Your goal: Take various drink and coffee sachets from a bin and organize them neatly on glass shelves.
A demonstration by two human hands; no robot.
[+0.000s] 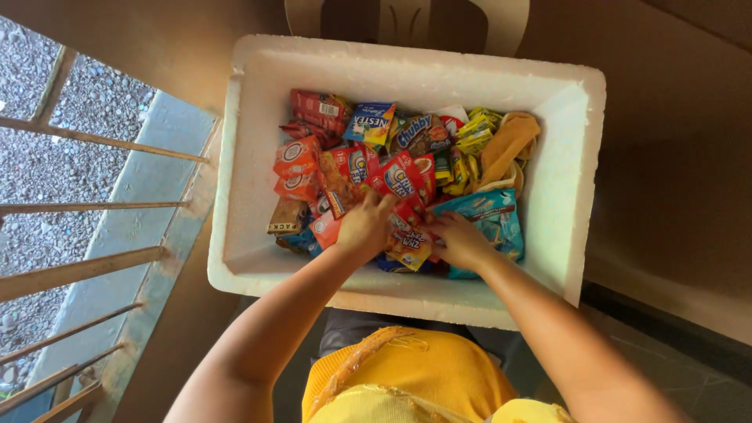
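A white foam box sits in front of me, filled with several snack packets. My left hand reaches in and its fingers rest on red and orange packets near the middle. My right hand lies beside it, fingers curled on a small orange packet and against a teal packet. Whether either hand truly grips a packet is hard to tell. Yellow packets and a tan wrapper lie at the box's right side.
A railing of metal bars runs along the left, with a concrete ledge and gravel beyond. Brown cardboard stands behind and right of the box. My yellow top shows below.
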